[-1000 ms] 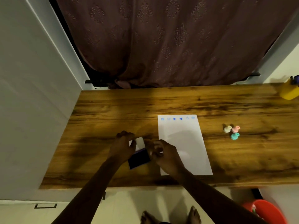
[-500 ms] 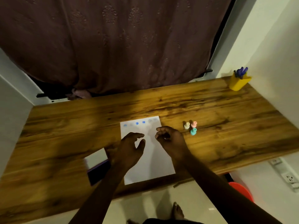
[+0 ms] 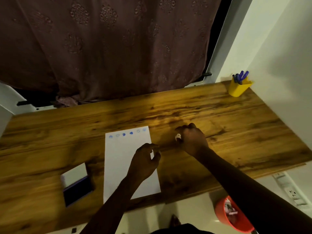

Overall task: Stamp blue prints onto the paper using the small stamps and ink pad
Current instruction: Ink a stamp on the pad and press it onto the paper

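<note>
Right hand [image 3: 192,141] pinches a small pale stamp [image 3: 178,136] near the table's [image 3: 236,132] middle; left hand [image 3: 143,162], fingers loosely curled, hovers over the paper [image 3: 118,159]

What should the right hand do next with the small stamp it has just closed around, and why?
Probably carry the stamp left to the open ink pad and press it in. The right hand is closed on it beside the paper, which has one row of blue prints along its far edge and is blank below. The left hand hovers over the sheet.
</note>
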Tool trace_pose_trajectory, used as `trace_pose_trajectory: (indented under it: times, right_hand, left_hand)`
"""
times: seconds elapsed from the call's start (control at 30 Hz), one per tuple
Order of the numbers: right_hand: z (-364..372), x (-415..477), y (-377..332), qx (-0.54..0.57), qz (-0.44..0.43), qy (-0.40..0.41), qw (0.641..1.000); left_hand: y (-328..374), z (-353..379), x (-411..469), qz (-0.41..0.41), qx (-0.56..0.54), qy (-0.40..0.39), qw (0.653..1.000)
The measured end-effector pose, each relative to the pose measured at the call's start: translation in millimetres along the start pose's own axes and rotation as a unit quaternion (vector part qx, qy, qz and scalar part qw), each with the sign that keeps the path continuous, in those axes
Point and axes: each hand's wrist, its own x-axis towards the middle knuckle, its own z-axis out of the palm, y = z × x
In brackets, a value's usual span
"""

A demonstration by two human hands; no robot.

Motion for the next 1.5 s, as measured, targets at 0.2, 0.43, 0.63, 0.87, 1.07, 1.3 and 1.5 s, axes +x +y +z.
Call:
trace_pose_trajectory:
  times: [0.2, 0.43, 0.63, 0.87, 1.07, 1.3, 1.5]
  right_hand:
    - [7.8, 23.7, 8.5, -0.098, -0.040, -0.038, 0.994]
    - [11.5, 35.1, 11.0, -0.105, -0.053, -0.041, 0.992]
    - [-2.8, 30.5, -7.5, 0.177, -0.005, -0.007, 0.984]
    - [-16.4, 17.5, -54.9, 0.429, 0.051, -0.061, 0.900]
    - [-26.2, -1.9, -95.2, 0.518, 0.060, -0.168, 0.837]
    - [-17.3, -2.6, -136.1, 0.576, 0.034, -0.224, 0.786]
    - [-4.2, 4.2, -181.8, 0.528, -0.030, -0.220, 0.820]
  left_hand:
    - [7.9, 10.2, 3.1, -0.005, -0.005, 0.018, 1.000]
    - [10.5, 6.1, 5.1, -0.016, -0.013, 0.024, 1.000]
    - [8.5, -8.1, 7.2, -0.024, -0.068, 0.041, 0.997]
    - [9.8, -38.1, 0.4, -0.002, -0.104, 0.103, 0.989]
    - [-5.1, -58.7, -15.3, -0.015, -0.227, 0.128, 0.965]
    - [-30.9, -89.1, -35.8, -0.017, -0.231, 0.171, 0.958]
    - [-61.2, -127.1, -60.9, -0.062, -0.250, 0.207, 0.944]
